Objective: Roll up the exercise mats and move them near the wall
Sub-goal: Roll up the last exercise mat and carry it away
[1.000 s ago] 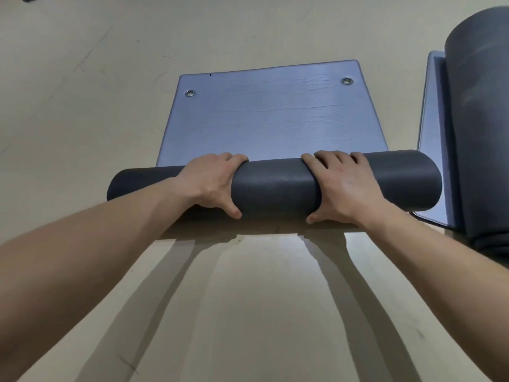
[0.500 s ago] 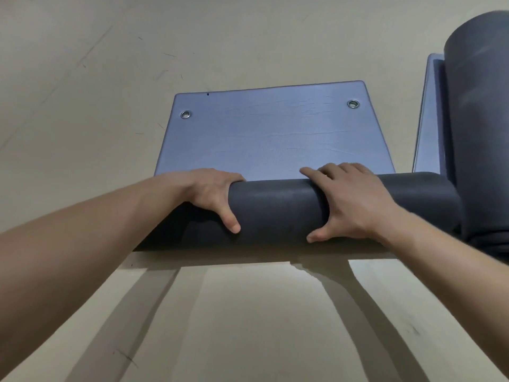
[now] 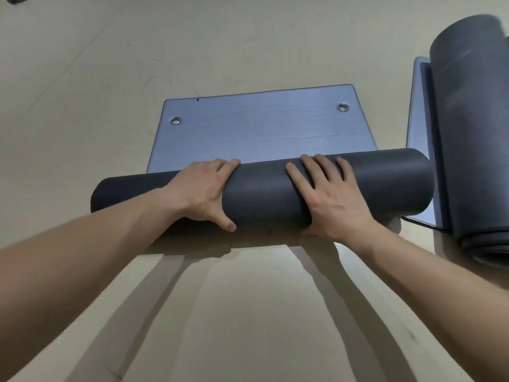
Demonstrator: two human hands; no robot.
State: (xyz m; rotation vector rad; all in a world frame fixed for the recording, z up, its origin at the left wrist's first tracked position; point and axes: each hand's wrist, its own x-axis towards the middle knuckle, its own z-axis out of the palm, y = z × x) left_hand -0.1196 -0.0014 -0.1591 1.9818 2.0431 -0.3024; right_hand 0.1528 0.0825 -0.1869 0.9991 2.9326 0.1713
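The left hand [image 3: 203,191] and right hand [image 3: 327,201] each curl their grip over the thick roll of the exercise mat [image 3: 261,195] on the floor [image 3: 248,312]. A short flat end [image 3: 261,133] is left to roll. Another rolled mat [image 3: 473,133] lies just beside it, and I think both must go to the wall.

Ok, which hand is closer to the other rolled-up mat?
Right. The right hand grips the partly rolled mat toward the end that sits beside the other rolled-up mat; the left hand grips it farther off, left of centre.
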